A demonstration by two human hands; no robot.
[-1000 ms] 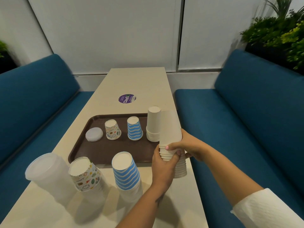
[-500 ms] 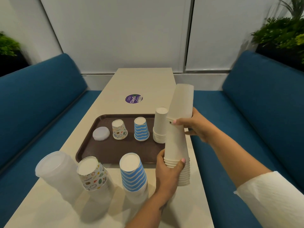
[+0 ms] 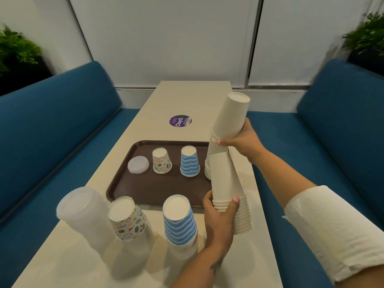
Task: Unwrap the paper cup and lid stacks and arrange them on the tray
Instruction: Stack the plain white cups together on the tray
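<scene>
inverted plain white cups (image 3: 230,125) lifted above their stack (image 3: 232,196).

The right hand (image 3: 244,142) now sits much higher than a second ago, carrying the upper part of the plain white cups (image 3: 230,123) up and away from the lower stack (image 3: 230,194); the lifted part, then level with the stack's rims, now tilts above the tray (image 3: 124,179) with only its bottom end overlapping the cups below. The left hand (image 3: 220,215) grips the lower stack nearer its rims than before.
</scene>
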